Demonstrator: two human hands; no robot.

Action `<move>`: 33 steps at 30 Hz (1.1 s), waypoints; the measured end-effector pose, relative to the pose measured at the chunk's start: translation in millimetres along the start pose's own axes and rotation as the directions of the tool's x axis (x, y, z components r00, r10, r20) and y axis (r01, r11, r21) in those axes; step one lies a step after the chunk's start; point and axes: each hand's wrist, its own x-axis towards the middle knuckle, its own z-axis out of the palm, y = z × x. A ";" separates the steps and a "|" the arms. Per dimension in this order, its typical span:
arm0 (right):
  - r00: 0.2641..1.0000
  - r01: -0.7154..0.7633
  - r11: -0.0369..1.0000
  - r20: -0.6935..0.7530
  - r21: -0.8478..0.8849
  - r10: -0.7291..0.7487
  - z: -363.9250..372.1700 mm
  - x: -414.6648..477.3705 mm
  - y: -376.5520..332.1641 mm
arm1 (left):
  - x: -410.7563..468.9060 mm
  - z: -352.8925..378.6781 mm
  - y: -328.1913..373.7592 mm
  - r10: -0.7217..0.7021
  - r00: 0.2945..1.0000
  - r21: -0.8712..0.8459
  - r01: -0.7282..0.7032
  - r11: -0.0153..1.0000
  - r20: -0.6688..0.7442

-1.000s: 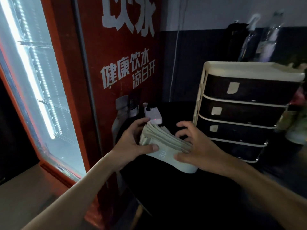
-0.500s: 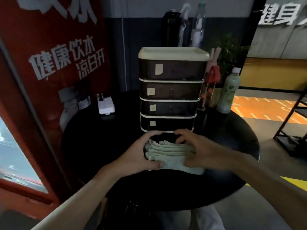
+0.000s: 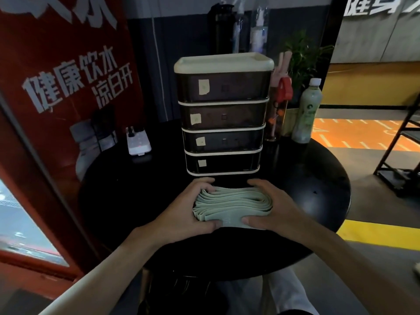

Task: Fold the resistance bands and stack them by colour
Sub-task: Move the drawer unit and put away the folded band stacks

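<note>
A stack of pale green folded resistance bands [image 3: 234,202] lies on the round black table [image 3: 318,189], just in front of a dark drawer unit. My left hand [image 3: 188,212] grips the stack's left end, thumb along the near edge and fingers curled over the far side. My right hand [image 3: 272,208] grips the right end the same way. The stack's layered edges show between my hands.
A drawer unit [image 3: 223,114] with several dark drawers and a cream top stands behind the stack. A white power strip [image 3: 138,143] lies at the table's left. A green bottle [image 3: 306,112], a plant and a red vending machine [image 3: 56,98] surround the table.
The stack and both hands have shifted from beside the vending machine to the table's middle, in front of the drawer unit. The stack now lies level and squared between my hands.
</note>
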 end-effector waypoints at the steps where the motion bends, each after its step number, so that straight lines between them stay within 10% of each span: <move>1: 1.000 0.012 1.000 -0.008 -0.001 -0.012 0.0 0.5 1.0 | -0.4 -0.6 0.4 -0.018 1.000 -0.028 0.018 0.999 0.010; 14: 0.976 0.111 0.994 -0.185 -0.008 -0.110 5.3 -7.4 0.0 | -5.0 1.2 10.0 -0.024 0.995 -0.138 0.011 0.990 -0.096; 33: 0.997 0.072 0.993 -0.023 -0.098 -0.074 3.4 -11.6 -9.6 | -13.5 -0.2 7.7 -0.053 0.998 -0.078 0.050 0.996 -0.034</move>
